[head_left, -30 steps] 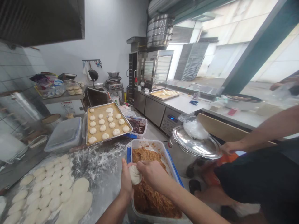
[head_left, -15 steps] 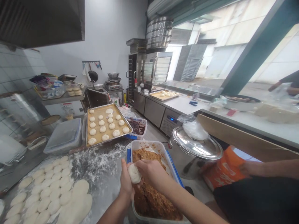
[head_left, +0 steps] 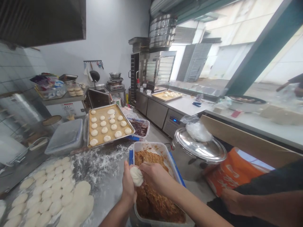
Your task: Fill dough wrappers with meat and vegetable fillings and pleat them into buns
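A ball of white dough [head_left: 136, 176] sits cupped in my left hand [head_left: 128, 187], its fingers curled up around it. My right hand [head_left: 154, 174] pinches the dough's upper edge from the right. Both hands hover over a blue-edged plastic tub [head_left: 151, 148] heaped with shredded brown filling [head_left: 155, 192]. To the left, on a floured steel table [head_left: 104, 179], lie rows of flat round dough pieces [head_left: 50, 192]. Beyond them stands a metal baking tray [head_left: 107, 126] of small round buns.
A large steel pot with a lid [head_left: 199, 149] stands right of the tub. A co-worker's hand [head_left: 233, 201] holds an orange bag [head_left: 233, 171] beside it. A lidded plastic box [head_left: 66, 137] and a tub of dark filling [head_left: 139, 127] stand near the tray. Steel counters line the far wall.
My hands have barely moved and still work the dough ball. The co-worker's arm has dropped lower at the right, and more of the orange bag shows.
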Demonstrator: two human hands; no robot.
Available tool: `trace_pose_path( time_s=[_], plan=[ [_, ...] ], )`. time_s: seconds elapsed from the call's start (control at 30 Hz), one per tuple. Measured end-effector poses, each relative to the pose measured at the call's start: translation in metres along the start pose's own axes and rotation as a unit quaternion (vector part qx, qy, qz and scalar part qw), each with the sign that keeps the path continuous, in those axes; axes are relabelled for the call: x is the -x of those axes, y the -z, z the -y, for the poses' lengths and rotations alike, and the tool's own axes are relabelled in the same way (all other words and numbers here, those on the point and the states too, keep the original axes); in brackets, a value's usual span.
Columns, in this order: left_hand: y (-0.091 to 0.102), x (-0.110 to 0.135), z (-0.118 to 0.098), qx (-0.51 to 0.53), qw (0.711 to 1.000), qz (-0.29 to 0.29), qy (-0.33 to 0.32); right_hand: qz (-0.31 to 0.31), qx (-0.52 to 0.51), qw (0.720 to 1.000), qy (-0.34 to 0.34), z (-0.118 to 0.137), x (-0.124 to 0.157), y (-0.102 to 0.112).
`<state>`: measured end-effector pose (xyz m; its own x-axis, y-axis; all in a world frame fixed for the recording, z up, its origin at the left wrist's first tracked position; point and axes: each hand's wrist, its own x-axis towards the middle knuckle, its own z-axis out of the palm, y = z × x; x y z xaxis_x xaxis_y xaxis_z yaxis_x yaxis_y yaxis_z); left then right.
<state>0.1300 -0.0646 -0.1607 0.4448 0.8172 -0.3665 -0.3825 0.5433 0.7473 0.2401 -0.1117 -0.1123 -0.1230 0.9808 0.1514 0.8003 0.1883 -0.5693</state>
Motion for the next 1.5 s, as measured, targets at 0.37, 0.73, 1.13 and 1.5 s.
trace_pose_path(
  time_s=[0.37, 0.73, 1.13, 1.5],
  plan=[
    [-0.001, 0.006, -0.011, -0.02, 0.999, 0.044, -0.008, -0.069, 0.004, 0.997, -0.029, 0.003, -0.001, 0.001],
    [-0.003, 0.003, -0.008, -0.021, 0.997, 0.023, 0.071, -0.029, 0.019, 0.999, -0.03, 0.009, 0.004, 0.004],
    [-0.002, 0.006, -0.012, -0.064, 0.993, 0.061, 0.08, -0.039, 0.044, 0.998, 0.027, 0.009, 0.006, 0.012],
    [0.001, 0.009, -0.009, -0.067, 0.992, 0.068, 0.076, -0.035, 0.117, 0.992, 0.013, 0.009, 0.008, 0.015]
  ],
)
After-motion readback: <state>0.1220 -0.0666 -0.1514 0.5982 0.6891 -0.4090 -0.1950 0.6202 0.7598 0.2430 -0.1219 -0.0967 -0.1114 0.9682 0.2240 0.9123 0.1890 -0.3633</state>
